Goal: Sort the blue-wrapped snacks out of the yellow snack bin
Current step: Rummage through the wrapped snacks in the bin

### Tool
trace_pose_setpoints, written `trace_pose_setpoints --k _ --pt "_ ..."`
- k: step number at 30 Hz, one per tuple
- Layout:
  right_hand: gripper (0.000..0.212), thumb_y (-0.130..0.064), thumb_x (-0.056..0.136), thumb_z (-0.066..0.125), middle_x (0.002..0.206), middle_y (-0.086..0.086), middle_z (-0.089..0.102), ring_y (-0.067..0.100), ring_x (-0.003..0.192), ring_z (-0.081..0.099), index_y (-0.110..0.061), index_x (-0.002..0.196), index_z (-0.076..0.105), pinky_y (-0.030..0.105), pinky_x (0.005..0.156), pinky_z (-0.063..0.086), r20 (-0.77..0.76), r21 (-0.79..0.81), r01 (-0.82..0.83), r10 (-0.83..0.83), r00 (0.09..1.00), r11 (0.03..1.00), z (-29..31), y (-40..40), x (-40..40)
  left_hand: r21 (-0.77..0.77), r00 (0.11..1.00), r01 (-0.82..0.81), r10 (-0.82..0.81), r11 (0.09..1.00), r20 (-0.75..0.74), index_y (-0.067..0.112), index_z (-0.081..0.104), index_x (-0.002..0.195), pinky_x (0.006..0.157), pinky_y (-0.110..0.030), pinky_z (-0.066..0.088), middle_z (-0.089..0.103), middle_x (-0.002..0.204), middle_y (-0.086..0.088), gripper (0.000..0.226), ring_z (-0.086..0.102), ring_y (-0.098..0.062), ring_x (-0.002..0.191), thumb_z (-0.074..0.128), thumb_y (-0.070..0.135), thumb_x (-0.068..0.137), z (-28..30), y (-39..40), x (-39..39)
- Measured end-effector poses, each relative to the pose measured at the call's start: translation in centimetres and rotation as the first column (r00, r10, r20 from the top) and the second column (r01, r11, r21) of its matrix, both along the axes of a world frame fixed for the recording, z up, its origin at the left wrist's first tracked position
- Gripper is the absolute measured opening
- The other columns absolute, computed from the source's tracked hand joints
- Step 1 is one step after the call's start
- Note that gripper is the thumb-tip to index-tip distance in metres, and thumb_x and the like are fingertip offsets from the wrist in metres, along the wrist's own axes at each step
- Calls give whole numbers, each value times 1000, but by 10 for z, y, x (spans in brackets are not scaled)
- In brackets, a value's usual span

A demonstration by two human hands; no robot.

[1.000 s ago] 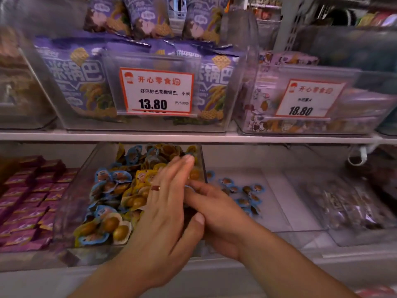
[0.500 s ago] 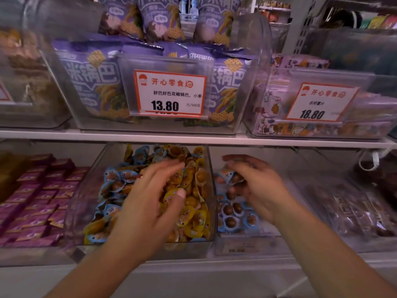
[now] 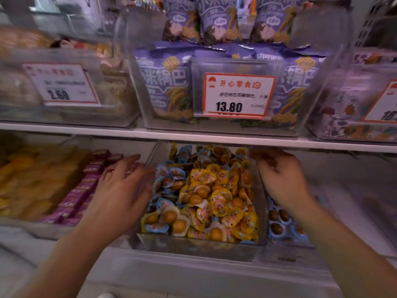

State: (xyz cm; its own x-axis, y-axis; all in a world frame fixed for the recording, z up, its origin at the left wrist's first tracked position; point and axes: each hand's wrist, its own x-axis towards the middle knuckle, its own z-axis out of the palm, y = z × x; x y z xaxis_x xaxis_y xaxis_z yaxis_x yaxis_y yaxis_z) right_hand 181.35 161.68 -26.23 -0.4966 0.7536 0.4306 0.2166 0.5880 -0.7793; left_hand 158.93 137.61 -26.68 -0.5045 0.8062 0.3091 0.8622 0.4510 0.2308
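On the lower shelf, at centre, a clear plastic snack bin [image 3: 199, 244] is found, filled with small round snacks. The yellow-wrapped snacks [image 3: 221, 201] are heaped through its middle and right; the blue-wrapped snacks [image 3: 165, 179] are gathered along its left side and at the back.

Just right of it, a second clear bin [image 3: 285, 250] is seen, in which a few dark round snacks in blue wrappers [image 3: 279, 220] are laid.

The left hand [image 3: 120, 190] is held against the outer left wall of the central bin, fingers spread and nearly straight, nothing gripped; a ring [image 3: 112, 171] is worn on one finger.

The right hand [image 3: 281, 175] is poised above the wall between the two bins, fingers curled downward. Something brownish is glimpsed at the fingertips, but the blur is such that whether anything is pinched cannot be told.

To the left, rows of small purple boxed sweets [image 3: 86, 186] are ranged, and beyond them blurred orange-yellow packets [image 3: 32, 179].

On the upper shelf, large purple snack bags [image 3: 169, 87] are stocked in a clear bin, fronted by a white price card edged in orange [image 3: 236, 95] marked 13.80. A second card [image 3: 62, 84], at left, is read as 2.50.
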Motion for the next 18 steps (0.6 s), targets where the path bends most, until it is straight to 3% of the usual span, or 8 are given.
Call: trace_pose_setpoints --k 2,6,11,13,15,18 --pt "25 -29 90 52 103 -7 73 0 90 65 -30 106 70 18 81 51 88 104 -124 115 989 987 6 -28 -16 -27 1000 17 -17 999 -1 30 58 132 99 -49 45 42 146 -9 51 51 -37 123 40 47 87 -6 -7 -3" --pt "39 -37 97 50 131 -13 52 5 122 48 -33 136 52 24 104 41 398 221 -440 331 855 870 0 -76 -62 -3 996 85 -85 996 14 40 49 137 99 -45 46 34 153 0 44 51 -30 124 54 39 93 -20 -18 -3" --pt "83 -56 85 58 156 1 24 26 143 26 -31 153 17 43 114 33 712 211 -555 263 651 804 -23 -88 -126 94 991 126 -130 988 39 36 36 144 103 -44 46 28 154 4 58 48 -25 129 59 34 91 -25 -19 -5" --pt "92 -69 81 55 158 5 20 30 143 26 -27 153 18 45 114 34 762 174 -555 246 599 814 -26 -83 -142 210 988 113 -131 971 77 30 36 144 106 -37 43 30 153 4 61 44 -20 133 61 31 89 -23 -19 -8" --pt "93 -75 78 56 154 8 27 30 138 33 -27 151 26 43 110 40 752 159 -532 248 611 832 -27 -81 -151 297 987 68 -107 952 116 27 38 144 104 -27 38 33 151 6 59 41 -14 135 56 34 88 -21 -18 -11" --pt "70 -68 80 62 131 8 49 29 119 50 -27 134 46 37 92 47 715 268 -520 195 672 811 -31 -85 -149 337 985 30 -86 941 151 28 39 144 103 -23 36 36 148 9 59 39 -8 134 45 42 86 -17 -17 -11"
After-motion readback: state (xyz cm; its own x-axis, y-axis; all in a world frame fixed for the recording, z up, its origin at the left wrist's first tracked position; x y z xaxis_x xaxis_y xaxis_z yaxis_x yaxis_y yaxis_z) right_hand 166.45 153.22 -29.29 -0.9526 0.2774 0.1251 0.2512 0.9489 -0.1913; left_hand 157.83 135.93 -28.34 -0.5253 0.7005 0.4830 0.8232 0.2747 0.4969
